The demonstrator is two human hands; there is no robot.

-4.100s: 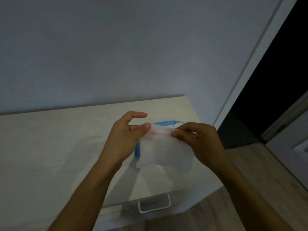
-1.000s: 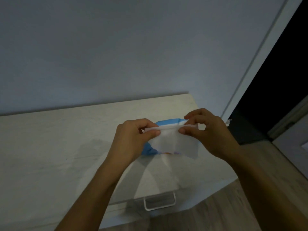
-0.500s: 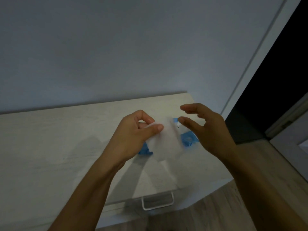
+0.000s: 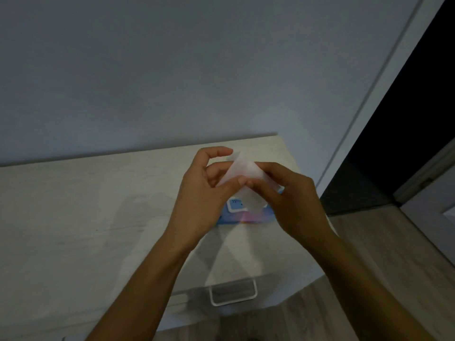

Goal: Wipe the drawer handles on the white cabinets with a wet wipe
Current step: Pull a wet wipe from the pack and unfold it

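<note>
A white wet wipe (image 4: 242,172), folded small, is held in the air above the white cabinet (image 4: 73,217). My left hand (image 4: 204,193) pinches its left side between thumb and fingers. My right hand (image 4: 288,195) pinches its right side, fingertips meeting those of the left. Under the hands lies the blue wet-wipe pack (image 4: 240,212) on the cabinet top. One white loop handle (image 4: 232,292) shows on the drawer front below, well beneath both hands.
The cabinet stands against a plain pale wall (image 4: 172,70). To the right are a white door frame (image 4: 384,82), a dark doorway (image 4: 418,119) and wood-look floor (image 4: 381,242). The cabinet's right corner ends near the door frame.
Half a second ago my right hand was open beside the wipe, which only the left hand held. Now both hands pinch it, folded smaller and raised.
</note>
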